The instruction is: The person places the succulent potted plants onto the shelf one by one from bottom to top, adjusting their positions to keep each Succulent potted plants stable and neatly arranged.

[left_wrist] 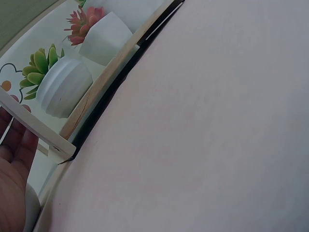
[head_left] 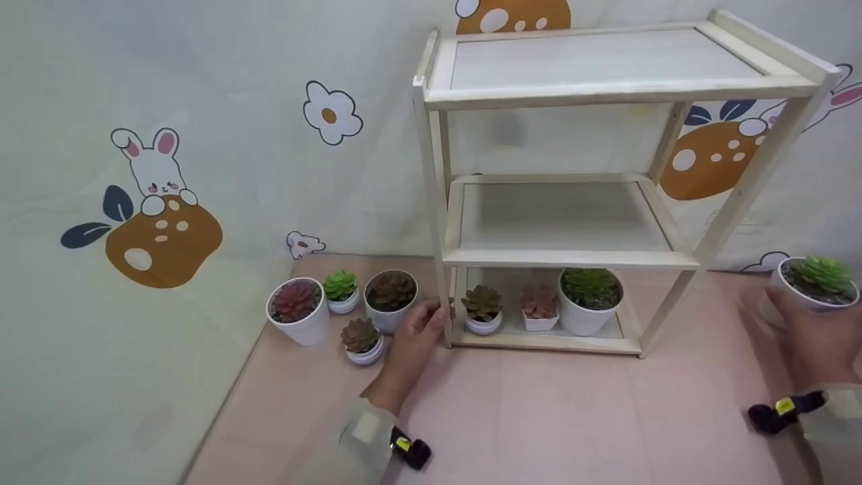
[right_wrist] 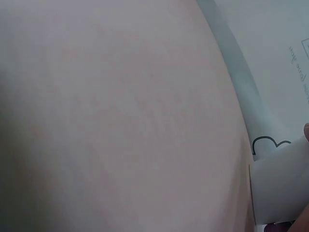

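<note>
My left hand [head_left: 411, 337] is at the lower left front post of a pale wooden shelf [head_left: 572, 259]. In the left wrist view, its fingers [left_wrist: 24, 140] pass behind the post, and the head view shows the thumb at the front. At the far right, my right hand [head_left: 815, 343] grips a white pot with a green succulent [head_left: 821, 276], thumb on the near side of the pot. On the bottom shelf stand a brownish-green succulent [head_left: 483, 306], a pink succulent in a square pot [head_left: 539, 306] and a larger green one [head_left: 591, 296].
Left of the shelf are a dark red succulent [head_left: 296, 306], a small green one [head_left: 341, 289], a brown one in a larger pot [head_left: 390, 296] and a small brown one [head_left: 361, 340]. A patterned wall [head_left: 256, 135] rises behind the pink tabletop [head_left: 539, 417].
</note>
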The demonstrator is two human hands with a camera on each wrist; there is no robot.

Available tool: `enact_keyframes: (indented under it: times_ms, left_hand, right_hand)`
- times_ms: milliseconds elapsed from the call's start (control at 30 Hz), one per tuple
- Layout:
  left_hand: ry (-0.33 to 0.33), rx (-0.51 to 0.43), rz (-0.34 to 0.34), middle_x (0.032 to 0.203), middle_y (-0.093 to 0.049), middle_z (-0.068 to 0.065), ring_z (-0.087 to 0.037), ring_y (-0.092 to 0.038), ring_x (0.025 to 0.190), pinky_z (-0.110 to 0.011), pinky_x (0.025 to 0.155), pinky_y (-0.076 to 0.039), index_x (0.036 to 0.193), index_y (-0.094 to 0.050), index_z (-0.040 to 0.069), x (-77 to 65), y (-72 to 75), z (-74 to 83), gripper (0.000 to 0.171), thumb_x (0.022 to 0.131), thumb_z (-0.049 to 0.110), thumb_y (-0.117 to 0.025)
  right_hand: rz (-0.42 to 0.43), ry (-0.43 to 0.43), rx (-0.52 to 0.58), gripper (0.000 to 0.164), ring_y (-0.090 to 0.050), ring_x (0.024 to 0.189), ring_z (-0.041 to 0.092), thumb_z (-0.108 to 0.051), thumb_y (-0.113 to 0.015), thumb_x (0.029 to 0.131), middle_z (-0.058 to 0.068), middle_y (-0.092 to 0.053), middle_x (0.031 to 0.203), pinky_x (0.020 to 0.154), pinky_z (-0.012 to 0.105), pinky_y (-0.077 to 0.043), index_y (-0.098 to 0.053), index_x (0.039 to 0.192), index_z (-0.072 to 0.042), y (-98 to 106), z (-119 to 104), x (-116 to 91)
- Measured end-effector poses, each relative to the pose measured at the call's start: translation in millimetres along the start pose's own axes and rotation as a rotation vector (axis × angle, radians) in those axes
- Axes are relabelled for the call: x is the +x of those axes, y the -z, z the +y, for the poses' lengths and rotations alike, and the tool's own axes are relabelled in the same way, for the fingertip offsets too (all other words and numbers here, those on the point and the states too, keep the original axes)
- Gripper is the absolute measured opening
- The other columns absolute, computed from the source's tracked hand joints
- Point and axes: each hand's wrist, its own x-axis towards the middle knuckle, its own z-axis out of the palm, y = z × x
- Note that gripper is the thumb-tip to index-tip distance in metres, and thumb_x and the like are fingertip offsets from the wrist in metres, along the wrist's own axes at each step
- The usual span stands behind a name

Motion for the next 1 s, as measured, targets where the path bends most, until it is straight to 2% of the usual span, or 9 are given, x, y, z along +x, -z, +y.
enact_keyframes:
  times_ms: [167, 300, 500, 1000]
  left_hand:
    - [-0.006, -0.067, -0.029, 0.118, -0.059, -0.026, -0.035, -0.054, 0.118, -0.027, 0.096, -0.045, 0.126, -0.052, -0.007, 1.9, 0.2, 1.5, 0.041, 0.099, 0.024, -0.053]
    - [0.002, -0.076, -0.043, 0.120, -0.057, -0.030, -0.040, -0.051, 0.119, -0.026, 0.096, -0.044, 0.126, -0.052, -0.008, -0.6, 1.0, 11.6, 0.040, 0.099, 0.021, -0.053]
    - [-0.015, -0.063, -0.034, 0.118, -0.057, -0.032, -0.042, -0.051, 0.118, -0.026, 0.094, -0.045, 0.123, -0.052, -0.010, -8.7, -1.3, 28.4, 0.040, 0.099, 0.021, -0.054]
    - [-0.022, -0.052, -0.030, 0.118, -0.057, -0.031, -0.041, -0.052, 0.117, -0.027, 0.096, -0.045, 0.123, -0.053, -0.009, -9.4, -2.3, 28.3, 0.038, 0.099, 0.020, -0.054]
  right_hand:
    - [-0.014, 0.003, 0.070, 0.111, -0.008, 0.146, 0.005, -0.038, -0.079, 0.075, -0.008, -0.008, 0.160, 0.117, 0.021, -0.008, 0.002, 0.151, -0.033, -3.6, 5.3, 4.7]
    - [-0.024, -0.030, 0.060, 0.113, -0.007, 0.146, 0.006, -0.039, -0.081, 0.074, -0.009, -0.007, 0.160, 0.117, 0.024, -0.009, 0.003, 0.150, -0.036, -5.1, 6.9, 6.7]
    - [-0.037, -0.050, 0.071, 0.113, -0.007, 0.146, 0.006, -0.041, -0.081, 0.074, -0.012, -0.007, 0.160, 0.118, 0.025, -0.010, 0.003, 0.149, -0.040, -6.2, 11.1, 6.5]
    - [0.039, 0.032, 0.125, 0.103, -0.015, 0.143, 0.003, -0.031, -0.080, 0.076, -0.010, -0.015, 0.157, 0.116, 0.021, -0.012, -0.007, 0.150, -0.037, -6.0, 16.5, 4.1]
